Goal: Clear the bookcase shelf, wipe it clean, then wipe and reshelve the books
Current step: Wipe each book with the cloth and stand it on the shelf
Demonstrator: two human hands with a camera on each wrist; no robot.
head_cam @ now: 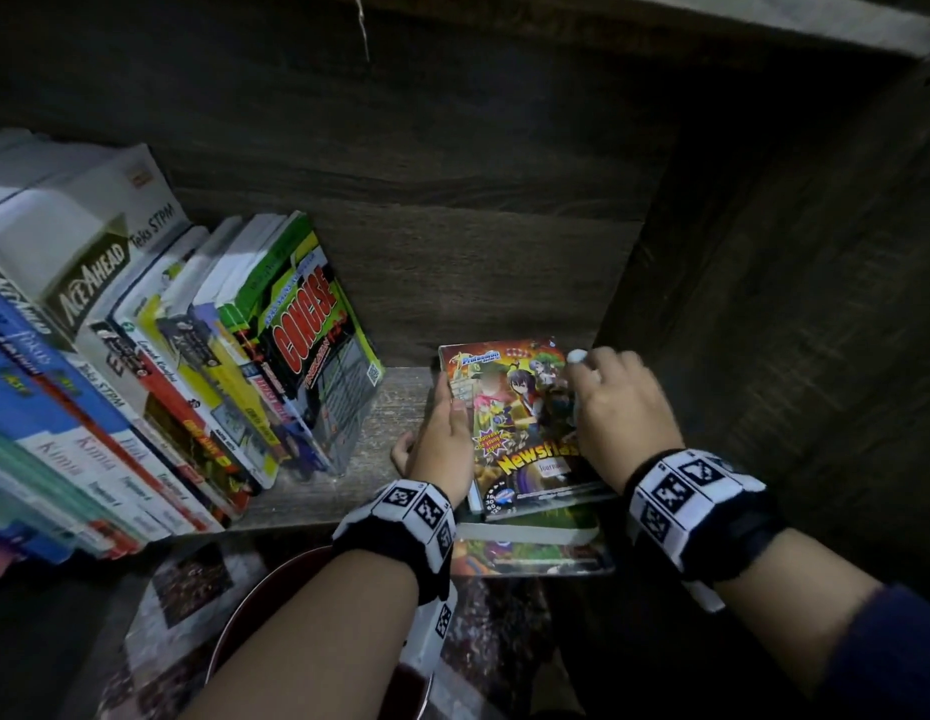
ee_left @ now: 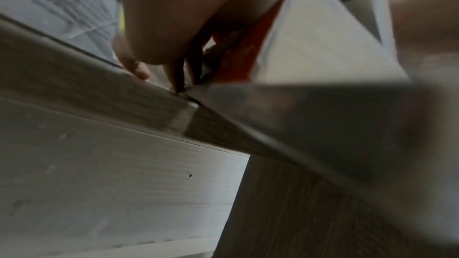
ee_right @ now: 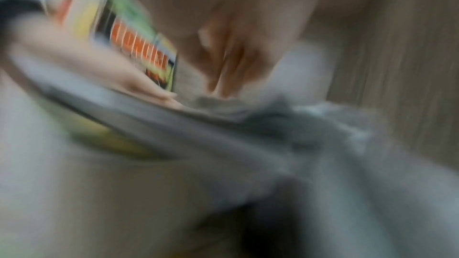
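Row of books (head_cam: 156, 366) leans at the shelf's (head_cam: 395, 407) left, seemingly done. Left hand (head_cam: 442, 439) grips the comic book (head_cam: 525, 423) edge to steady it atop the stack; right hand (head_cam: 618, 402) clutches a white cloth (head_cam: 577, 357), wiping its cover.

The white spine (head_cam: 96, 262) of a thick book in the leaning row reads "ACE AHEAD" and "Teks STPM"; the blue book (head_cam: 26, 324) beside it repeats "ACE AHEAD". Lower white spines (head_cam: 96, 457) show "Kimia". The green and black cover (head_cam: 309, 324) facing outward carries "CONCISE" in red letters, with a QR code at its lower corner. The comic book (head_cam: 525, 418) lying flat reads "Profession" at its top and "Newsflas", partly hidden, in yellow.
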